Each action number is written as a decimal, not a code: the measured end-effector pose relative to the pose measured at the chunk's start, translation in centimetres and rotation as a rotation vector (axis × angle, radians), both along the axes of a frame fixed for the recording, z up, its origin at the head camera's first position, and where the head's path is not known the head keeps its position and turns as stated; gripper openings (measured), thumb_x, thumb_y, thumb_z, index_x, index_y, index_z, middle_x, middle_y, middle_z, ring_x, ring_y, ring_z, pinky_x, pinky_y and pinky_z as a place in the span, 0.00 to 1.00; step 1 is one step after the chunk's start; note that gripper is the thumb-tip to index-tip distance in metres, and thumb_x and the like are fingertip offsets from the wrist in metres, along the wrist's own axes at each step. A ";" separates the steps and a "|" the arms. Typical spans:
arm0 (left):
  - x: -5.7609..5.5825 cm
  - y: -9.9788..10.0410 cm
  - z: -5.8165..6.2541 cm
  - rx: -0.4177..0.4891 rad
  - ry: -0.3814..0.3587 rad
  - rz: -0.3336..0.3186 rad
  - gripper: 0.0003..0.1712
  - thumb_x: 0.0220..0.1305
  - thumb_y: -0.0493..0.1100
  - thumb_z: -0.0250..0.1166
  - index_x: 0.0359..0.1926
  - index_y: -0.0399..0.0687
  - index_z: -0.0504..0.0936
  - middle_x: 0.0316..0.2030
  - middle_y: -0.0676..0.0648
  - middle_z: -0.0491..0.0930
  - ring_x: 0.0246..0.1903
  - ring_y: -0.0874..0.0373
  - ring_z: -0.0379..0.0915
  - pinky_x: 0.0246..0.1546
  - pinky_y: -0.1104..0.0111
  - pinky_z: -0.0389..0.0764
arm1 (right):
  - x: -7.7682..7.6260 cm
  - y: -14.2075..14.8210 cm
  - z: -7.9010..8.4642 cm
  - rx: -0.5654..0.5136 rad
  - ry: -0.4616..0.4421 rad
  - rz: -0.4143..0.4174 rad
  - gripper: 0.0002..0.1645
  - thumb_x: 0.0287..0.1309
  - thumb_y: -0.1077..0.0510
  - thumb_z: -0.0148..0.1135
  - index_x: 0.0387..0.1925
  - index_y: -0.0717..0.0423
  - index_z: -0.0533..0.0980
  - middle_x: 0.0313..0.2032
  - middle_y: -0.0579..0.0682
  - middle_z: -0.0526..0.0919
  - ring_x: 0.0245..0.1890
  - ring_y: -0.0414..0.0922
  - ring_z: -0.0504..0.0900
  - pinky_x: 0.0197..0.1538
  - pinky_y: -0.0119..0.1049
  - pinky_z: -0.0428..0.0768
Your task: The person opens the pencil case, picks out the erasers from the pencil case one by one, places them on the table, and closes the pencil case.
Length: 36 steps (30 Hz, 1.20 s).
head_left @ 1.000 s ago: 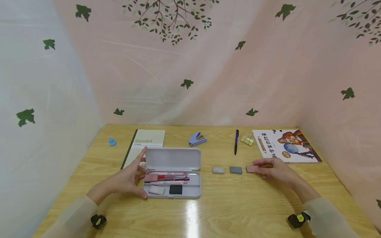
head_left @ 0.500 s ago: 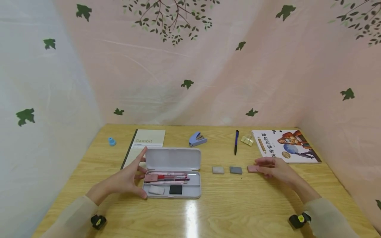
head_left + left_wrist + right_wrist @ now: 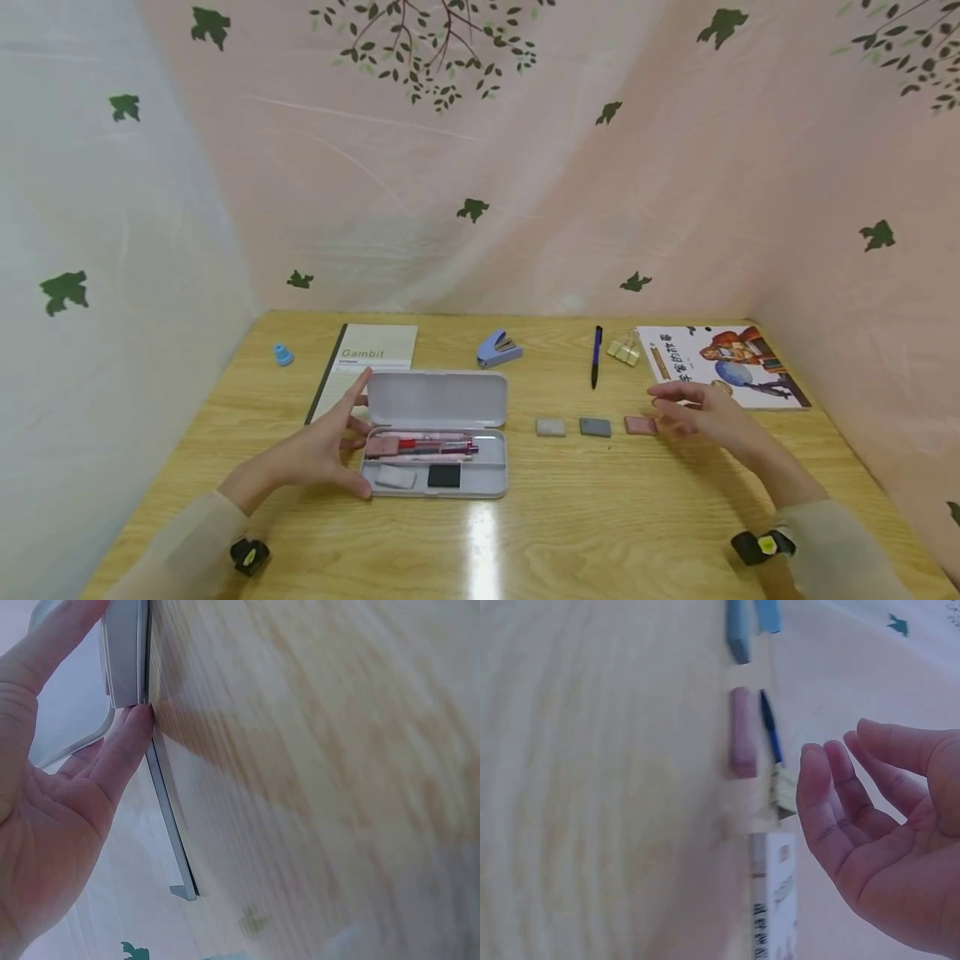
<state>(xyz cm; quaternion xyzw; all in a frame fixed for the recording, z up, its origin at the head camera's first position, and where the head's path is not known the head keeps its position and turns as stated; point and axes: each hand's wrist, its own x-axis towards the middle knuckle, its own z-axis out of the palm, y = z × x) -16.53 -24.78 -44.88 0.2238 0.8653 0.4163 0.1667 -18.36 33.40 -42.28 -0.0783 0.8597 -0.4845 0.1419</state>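
Note:
A white pencil case [image 3: 480,482] lies with its lid raised, holding pink and red pens [image 3: 435,447], a pink block-like item [image 3: 381,447], a white eraser [image 3: 395,477] and a black eraser [image 3: 444,476]. My left hand [image 3: 324,454] spans the case's left end, thumb at the near corner, fingers fairly straight against the side and lid. To the right, a light grey eraser [image 3: 551,427], a dark grey eraser [image 3: 596,427] and a pink eraser [image 3: 640,426] form a row. Just beside the pink eraser hovers my right hand [image 3: 900,832], fingers loosely bent, holding nothing.
Behind stand a blue cone-shaped piece [image 3: 282,355], a "Gambit" notebook [image 3: 378,342] partly behind the case, a lilac stapler [image 3: 498,350], a blue pen [image 3: 596,358], gold binder clips [image 3: 623,352] and an illustrated book [image 3: 720,358]. A printed cloth encloses the table.
My right hand has shifted the pink eraser slightly right, then let go of it and lifted a little away to the right. The left hand stays on the pencil case.

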 end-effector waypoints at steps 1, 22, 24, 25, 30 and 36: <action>0.0 0.0 0.0 -0.002 -0.003 0.001 0.86 0.41 0.53 0.86 0.78 0.75 0.21 0.73 0.37 0.52 0.57 0.49 0.73 0.61 0.61 0.78 | 0.0 0.0 0.4 -0.015 0.008 0.011 0.29 0.72 0.51 0.61 0.65 0.68 0.72 0.56 0.67 0.79 0.46 0.54 0.84 0.43 0.42 0.88; -0.4 0.1 -0.1 0.021 0.012 -0.023 0.88 0.40 0.52 0.86 0.78 0.72 0.21 0.72 0.35 0.52 0.58 0.47 0.73 0.61 0.58 0.78 | 0.4 -7.1 5.2 -0.093 0.047 0.374 0.19 0.76 0.56 0.56 0.62 0.57 0.76 0.49 0.57 0.82 0.41 0.51 0.83 0.39 0.38 0.87; -0.6 0.5 -0.1 0.025 0.011 -0.017 0.87 0.39 0.52 0.87 0.78 0.74 0.22 0.73 0.36 0.53 0.58 0.47 0.73 0.61 0.60 0.78 | 0.3 -7.7 5.4 -0.086 0.076 0.394 0.18 0.75 0.57 0.56 0.62 0.57 0.77 0.50 0.56 0.82 0.42 0.54 0.83 0.41 0.40 0.87; -0.7 0.6 -0.1 0.029 0.008 -0.014 0.88 0.39 0.51 0.87 0.78 0.75 0.22 0.73 0.37 0.53 0.58 0.48 0.73 0.61 0.61 0.78 | 0.3 -8.1 5.5 -0.083 0.088 0.401 0.18 0.75 0.57 0.56 0.62 0.57 0.77 0.50 0.55 0.83 0.42 0.55 0.83 0.41 0.41 0.87; -0.8 0.8 -0.2 0.028 0.000 -0.014 0.88 0.39 0.51 0.87 0.77 0.76 0.21 0.73 0.37 0.53 0.58 0.48 0.73 0.62 0.61 0.77 | 0.3 -10.9 5.3 -0.086 0.125 0.449 0.19 0.75 0.57 0.57 0.62 0.59 0.77 0.49 0.53 0.84 0.42 0.54 0.85 0.45 0.45 0.88; -0.2 0.2 -0.1 0.001 0.011 -0.001 0.87 0.40 0.52 0.86 0.77 0.76 0.20 0.73 0.37 0.54 0.58 0.47 0.74 0.61 0.56 0.78 | 0.4 -15.3 4.5 -0.140 0.111 0.530 0.21 0.75 0.57 0.57 0.63 0.60 0.76 0.46 0.51 0.84 0.42 0.55 0.84 0.44 0.42 0.88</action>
